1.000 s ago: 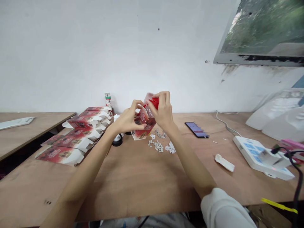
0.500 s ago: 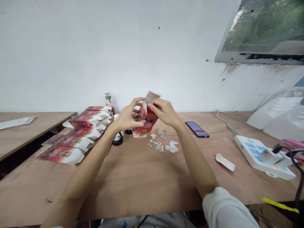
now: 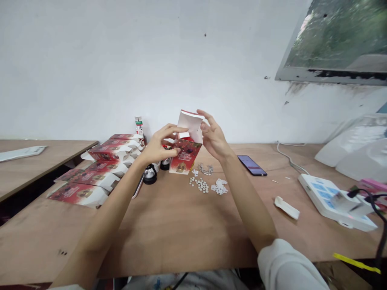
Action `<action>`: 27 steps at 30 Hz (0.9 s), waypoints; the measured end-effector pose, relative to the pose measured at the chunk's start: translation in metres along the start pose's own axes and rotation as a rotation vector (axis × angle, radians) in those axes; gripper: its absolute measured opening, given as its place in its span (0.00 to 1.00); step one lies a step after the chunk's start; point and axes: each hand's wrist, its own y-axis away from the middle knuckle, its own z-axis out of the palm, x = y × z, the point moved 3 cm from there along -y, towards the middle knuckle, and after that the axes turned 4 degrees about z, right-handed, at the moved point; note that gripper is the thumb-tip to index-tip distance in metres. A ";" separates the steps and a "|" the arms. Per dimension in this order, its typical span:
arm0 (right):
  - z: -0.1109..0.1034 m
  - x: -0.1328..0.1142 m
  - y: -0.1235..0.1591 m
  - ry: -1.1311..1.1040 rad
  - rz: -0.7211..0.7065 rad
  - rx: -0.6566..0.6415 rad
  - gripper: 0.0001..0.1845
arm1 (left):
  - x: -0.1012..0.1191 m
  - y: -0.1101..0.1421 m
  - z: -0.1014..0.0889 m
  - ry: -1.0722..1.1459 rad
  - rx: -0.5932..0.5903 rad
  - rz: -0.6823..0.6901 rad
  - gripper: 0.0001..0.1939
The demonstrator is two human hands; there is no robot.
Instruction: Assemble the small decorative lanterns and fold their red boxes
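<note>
A red printed cardboard box (image 3: 187, 156) stands upright, a little tilted, above the table with its white-lined lid flap (image 3: 190, 121) raised. My left hand (image 3: 161, 146) grips the box at its left side, thumb on the front and fingers over the top edge. Something red shows just inside the mouth; what it is stays hidden. At the right edge of the flap is my right hand (image 3: 213, 135), fingers apart and close to the cardboard; whether they touch it is unclear. Below the box lie small white discs (image 3: 201, 185), white plastic pieces (image 3: 219, 186) and small metal parts (image 3: 205, 169).
Several red boxes (image 3: 80, 194) with open flaps lie in a row at the left. Black-based silver bells (image 3: 150, 175) stand beside my left forearm. To the right are a phone (image 3: 252, 165), a crumpled white strip (image 3: 286, 208) and a power strip (image 3: 326, 199) with cables.
My right hand has drawn back from the box mouth, where it held something red, and its fingers have spread. The lid flap now stands more fully in view. My left hand keeps hold.
</note>
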 end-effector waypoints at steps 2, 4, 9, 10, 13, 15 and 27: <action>0.010 0.002 0.002 -0.100 0.079 -0.064 0.35 | 0.000 0.000 0.000 0.034 -0.015 -0.005 0.27; 0.017 0.004 0.004 -0.180 0.133 -0.100 0.33 | -0.002 0.001 -0.001 0.045 -0.028 -0.011 0.31; 0.023 0.008 0.006 -0.291 0.194 -0.117 0.31 | -0.006 0.000 -0.001 0.012 -0.067 -0.032 0.37; 0.023 0.008 0.006 -0.296 0.193 -0.114 0.31 | -0.005 0.000 -0.001 0.002 -0.074 -0.030 0.37; 0.023 0.008 0.006 -0.282 0.179 -0.109 0.32 | -0.002 0.000 -0.001 -0.018 -0.100 -0.015 0.37; 0.024 0.008 0.007 -0.270 0.180 -0.114 0.32 | 0.001 0.000 0.000 -0.035 -0.120 -0.022 0.38; 0.032 0.006 0.009 -0.258 0.163 -0.088 0.34 | 0.008 -0.001 0.002 -0.104 -0.145 -0.020 0.35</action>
